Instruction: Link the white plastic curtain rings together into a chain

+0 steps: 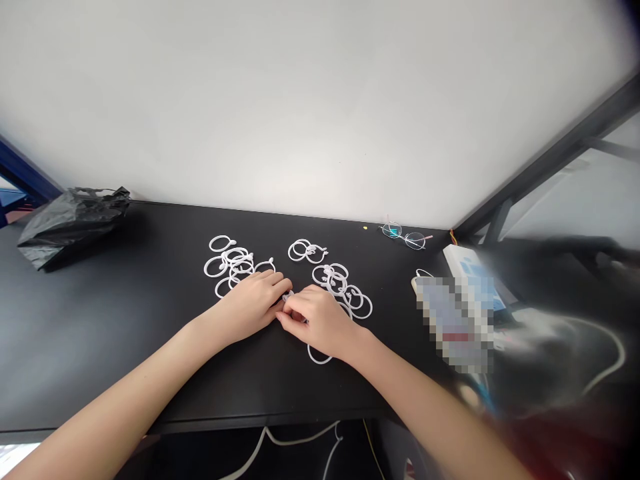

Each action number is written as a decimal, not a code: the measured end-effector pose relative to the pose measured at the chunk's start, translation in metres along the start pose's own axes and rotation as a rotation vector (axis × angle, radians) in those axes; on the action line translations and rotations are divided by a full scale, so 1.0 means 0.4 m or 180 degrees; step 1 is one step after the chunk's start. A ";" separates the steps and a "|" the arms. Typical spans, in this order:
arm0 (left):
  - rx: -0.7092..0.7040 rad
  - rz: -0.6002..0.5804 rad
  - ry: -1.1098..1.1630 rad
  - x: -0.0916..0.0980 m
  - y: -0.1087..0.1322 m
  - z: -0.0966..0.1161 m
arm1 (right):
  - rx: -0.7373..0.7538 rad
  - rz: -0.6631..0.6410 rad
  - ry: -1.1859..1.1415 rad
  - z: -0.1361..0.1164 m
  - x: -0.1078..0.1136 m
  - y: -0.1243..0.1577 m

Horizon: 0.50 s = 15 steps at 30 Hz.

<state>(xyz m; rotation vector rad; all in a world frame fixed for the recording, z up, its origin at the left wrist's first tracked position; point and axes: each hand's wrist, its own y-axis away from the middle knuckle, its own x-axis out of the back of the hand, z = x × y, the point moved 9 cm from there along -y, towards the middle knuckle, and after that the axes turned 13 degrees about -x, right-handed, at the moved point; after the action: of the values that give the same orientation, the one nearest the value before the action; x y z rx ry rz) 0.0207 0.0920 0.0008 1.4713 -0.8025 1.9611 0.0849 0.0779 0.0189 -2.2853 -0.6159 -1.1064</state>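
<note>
Both my hands meet at the middle of a black table (125, 333). My left hand (255, 303) and my right hand (320, 320) have their fingers pinched together on a small white plastic ring piece (289, 297) between them. Part of a white ring (318, 358) shows under my right wrist. Several white plastic rings (231, 263) lie in a heap just beyond my left hand. More white rings (345, 287) lie beyond my right hand, and a smaller cluster of rings (306, 251) sits farther back.
A crumpled black plastic bag (70, 223) lies at the table's far left. Wire-rimmed glasses (406, 235) rest at the back right by the white wall. A blurred phone-like object (455, 320) and a white box (467, 263) sit right. White cables (300, 440) hang below the front edge.
</note>
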 end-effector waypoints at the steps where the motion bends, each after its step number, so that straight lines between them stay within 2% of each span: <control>1: 0.0001 -0.0004 0.0016 -0.001 0.000 0.000 | -0.0003 -0.0003 0.0001 0.000 0.000 0.000; 15: 0.0039 -0.0041 0.0033 -0.003 -0.002 -0.003 | -0.0005 -0.0034 0.0029 0.002 -0.003 -0.001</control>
<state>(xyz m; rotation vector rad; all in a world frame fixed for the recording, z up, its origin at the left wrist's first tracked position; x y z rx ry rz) 0.0209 0.0935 -0.0005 1.4687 -0.7760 1.9658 0.0844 0.0784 0.0177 -2.2798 -0.6246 -1.1221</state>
